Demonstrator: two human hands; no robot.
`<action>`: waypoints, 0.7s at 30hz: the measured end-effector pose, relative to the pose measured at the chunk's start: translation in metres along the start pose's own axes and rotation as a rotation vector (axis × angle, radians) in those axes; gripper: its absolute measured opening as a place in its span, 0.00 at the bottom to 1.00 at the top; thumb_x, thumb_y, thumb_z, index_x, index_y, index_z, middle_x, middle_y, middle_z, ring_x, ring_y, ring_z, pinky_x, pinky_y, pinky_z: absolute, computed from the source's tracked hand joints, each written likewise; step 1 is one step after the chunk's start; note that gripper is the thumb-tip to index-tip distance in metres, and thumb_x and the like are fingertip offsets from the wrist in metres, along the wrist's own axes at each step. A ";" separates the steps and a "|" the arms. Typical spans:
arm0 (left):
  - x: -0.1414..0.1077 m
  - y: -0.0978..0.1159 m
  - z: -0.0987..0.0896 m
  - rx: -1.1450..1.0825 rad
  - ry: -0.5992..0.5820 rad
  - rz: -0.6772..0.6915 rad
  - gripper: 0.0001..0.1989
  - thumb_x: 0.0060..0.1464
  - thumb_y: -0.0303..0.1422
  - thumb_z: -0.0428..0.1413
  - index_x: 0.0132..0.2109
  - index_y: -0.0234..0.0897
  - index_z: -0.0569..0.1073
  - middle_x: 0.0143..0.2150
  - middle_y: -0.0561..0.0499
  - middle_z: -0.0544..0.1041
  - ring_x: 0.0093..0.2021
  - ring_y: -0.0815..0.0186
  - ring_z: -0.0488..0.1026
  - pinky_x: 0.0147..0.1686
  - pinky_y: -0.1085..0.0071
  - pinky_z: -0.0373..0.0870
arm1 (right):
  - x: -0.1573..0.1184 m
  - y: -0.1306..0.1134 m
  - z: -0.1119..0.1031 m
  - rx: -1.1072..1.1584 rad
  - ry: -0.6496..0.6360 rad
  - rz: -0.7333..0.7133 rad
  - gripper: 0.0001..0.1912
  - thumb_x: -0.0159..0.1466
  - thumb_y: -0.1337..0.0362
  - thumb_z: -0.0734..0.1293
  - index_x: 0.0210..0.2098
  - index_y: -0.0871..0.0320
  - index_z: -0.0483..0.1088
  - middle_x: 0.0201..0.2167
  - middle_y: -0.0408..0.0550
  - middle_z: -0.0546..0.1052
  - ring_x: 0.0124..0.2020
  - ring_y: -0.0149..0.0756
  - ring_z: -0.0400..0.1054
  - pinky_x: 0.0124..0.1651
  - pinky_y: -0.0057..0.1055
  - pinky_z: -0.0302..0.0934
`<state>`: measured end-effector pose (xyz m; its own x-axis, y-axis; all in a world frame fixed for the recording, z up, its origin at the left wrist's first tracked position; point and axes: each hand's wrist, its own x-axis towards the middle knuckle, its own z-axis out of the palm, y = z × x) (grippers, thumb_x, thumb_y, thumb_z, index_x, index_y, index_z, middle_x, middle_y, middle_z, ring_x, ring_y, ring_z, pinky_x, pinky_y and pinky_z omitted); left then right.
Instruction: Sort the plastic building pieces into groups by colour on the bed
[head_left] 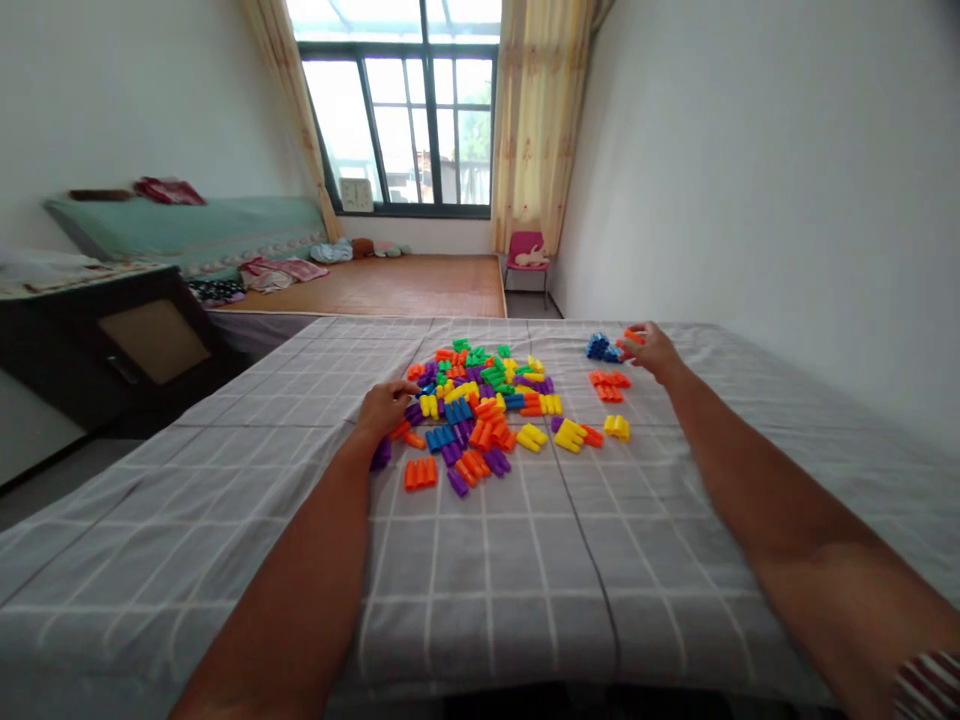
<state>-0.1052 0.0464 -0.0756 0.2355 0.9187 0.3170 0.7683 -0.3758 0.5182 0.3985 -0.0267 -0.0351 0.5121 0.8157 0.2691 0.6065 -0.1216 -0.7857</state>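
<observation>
Blocks [491, 432] w/ room to nr cloth edge [480, 672]

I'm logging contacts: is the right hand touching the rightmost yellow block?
Apart: the head view shows gray cloth between the right hand and the rightmost yellow block.

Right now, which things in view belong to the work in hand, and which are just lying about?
In the work:
mixed plastic pile, at the left hand
orange piece at the right hand
separate blue, orange and yellow pieces

Lying about:
pink chair
soft toy on it
cloths on the bed
</observation>
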 end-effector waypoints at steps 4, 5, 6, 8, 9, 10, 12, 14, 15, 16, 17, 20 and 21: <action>0.000 -0.002 -0.003 0.053 -0.007 -0.036 0.19 0.48 0.32 0.49 0.43 0.38 0.81 0.34 0.50 0.82 0.31 0.64 0.75 0.32 0.73 0.67 | -0.002 0.068 -0.025 -0.458 0.091 -0.044 0.16 0.59 0.61 0.65 0.45 0.61 0.70 0.43 0.58 0.77 0.42 0.46 0.74 0.46 0.41 0.66; 0.000 -0.002 -0.004 0.070 -0.008 -0.040 0.19 0.48 0.32 0.49 0.43 0.38 0.81 0.33 0.49 0.82 0.30 0.64 0.75 0.31 0.73 0.67 | -0.003 0.079 -0.024 -0.530 0.078 -0.061 0.17 0.59 0.62 0.64 0.46 0.61 0.71 0.45 0.58 0.77 0.46 0.48 0.73 0.49 0.42 0.64; 0.000 -0.003 -0.005 0.080 -0.009 -0.038 0.19 0.48 0.33 0.49 0.42 0.37 0.81 0.33 0.49 0.82 0.30 0.64 0.75 0.31 0.73 0.67 | -0.005 0.086 -0.023 -0.570 0.051 -0.076 0.18 0.59 0.62 0.65 0.48 0.60 0.71 0.48 0.59 0.76 0.48 0.49 0.71 0.51 0.43 0.63; 0.000 -0.005 -0.006 0.094 -0.010 -0.021 0.19 0.48 0.34 0.49 0.42 0.37 0.81 0.33 0.49 0.82 0.30 0.64 0.75 0.31 0.73 0.67 | -0.004 0.093 -0.021 -0.558 -0.064 -0.100 0.23 0.57 0.64 0.67 0.52 0.61 0.70 0.52 0.59 0.74 0.51 0.49 0.70 0.53 0.42 0.62; 0.001 -0.006 -0.006 0.101 -0.013 -0.011 0.19 0.48 0.34 0.49 0.42 0.38 0.81 0.33 0.49 0.82 0.31 0.63 0.75 0.31 0.73 0.67 | -0.003 0.094 -0.021 -0.517 -0.148 -0.104 0.26 0.55 0.64 0.69 0.53 0.62 0.70 0.54 0.60 0.73 0.52 0.48 0.69 0.54 0.40 0.62; 0.001 -0.006 -0.007 0.109 -0.016 -0.002 0.19 0.48 0.35 0.49 0.42 0.38 0.81 0.33 0.49 0.82 0.32 0.63 0.76 0.32 0.73 0.67 | 0.000 0.094 -0.023 -0.457 -0.237 -0.101 0.30 0.52 0.65 0.70 0.55 0.62 0.69 0.55 0.60 0.72 0.52 0.48 0.69 0.53 0.38 0.63; 0.001 -0.006 -0.008 0.125 -0.021 0.009 0.19 0.49 0.35 0.49 0.43 0.39 0.81 0.35 0.49 0.82 0.34 0.62 0.77 0.34 0.73 0.68 | 0.004 0.092 -0.030 -0.317 -0.394 -0.071 0.36 0.49 0.66 0.72 0.57 0.62 0.67 0.57 0.60 0.70 0.52 0.46 0.69 0.51 0.36 0.65; 0.001 -0.004 -0.010 0.139 -0.033 0.009 0.19 0.50 0.36 0.49 0.43 0.39 0.80 0.38 0.49 0.82 0.37 0.61 0.77 0.36 0.72 0.69 | 0.007 0.092 -0.037 -0.220 -0.483 -0.035 0.39 0.47 0.67 0.72 0.59 0.59 0.66 0.57 0.58 0.70 0.49 0.45 0.71 0.47 0.35 0.67; 0.000 -0.002 -0.011 0.150 -0.039 0.006 0.19 0.50 0.36 0.48 0.43 0.39 0.80 0.39 0.49 0.82 0.38 0.61 0.77 0.37 0.72 0.69 | 0.007 0.092 -0.040 -0.202 -0.499 -0.028 0.39 0.47 0.68 0.72 0.59 0.58 0.66 0.56 0.56 0.71 0.48 0.45 0.71 0.47 0.35 0.67; 0.000 -0.001 -0.012 0.162 -0.047 -0.001 0.19 0.50 0.36 0.48 0.44 0.39 0.80 0.39 0.49 0.82 0.39 0.61 0.77 0.38 0.72 0.69 | 0.006 0.093 -0.041 -0.200 -0.502 -0.027 0.37 0.48 0.67 0.72 0.59 0.58 0.67 0.55 0.55 0.72 0.47 0.44 0.72 0.46 0.34 0.67; 0.000 0.001 -0.013 0.175 -0.056 -0.008 0.20 0.51 0.37 0.48 0.44 0.39 0.80 0.40 0.49 0.82 0.39 0.61 0.77 0.38 0.72 0.69 | 0.005 0.093 -0.041 -0.213 -0.492 -0.031 0.35 0.49 0.67 0.72 0.57 0.58 0.68 0.54 0.54 0.73 0.46 0.44 0.72 0.47 0.34 0.67; -0.002 0.006 -0.015 0.199 -0.082 -0.024 0.20 0.51 0.37 0.48 0.45 0.38 0.80 0.40 0.49 0.82 0.39 0.61 0.77 0.38 0.71 0.70 | 0.002 0.094 -0.036 -0.278 -0.402 -0.059 0.29 0.52 0.64 0.70 0.53 0.62 0.72 0.53 0.55 0.75 0.45 0.43 0.72 0.49 0.33 0.65; -0.002 0.007 -0.015 0.200 -0.090 -0.023 0.20 0.51 0.37 0.48 0.46 0.38 0.79 0.40 0.49 0.82 0.39 0.61 0.77 0.38 0.71 0.70 | 0.002 0.094 -0.033 -0.296 -0.373 -0.066 0.27 0.53 0.63 0.70 0.53 0.62 0.72 0.52 0.55 0.75 0.45 0.43 0.72 0.49 0.33 0.65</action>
<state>-0.1097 0.0400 -0.0609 0.2616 0.9374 0.2298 0.8750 -0.3308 0.3535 0.4765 -0.0551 -0.0899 0.2464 0.9677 0.0527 0.8054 -0.1742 -0.5666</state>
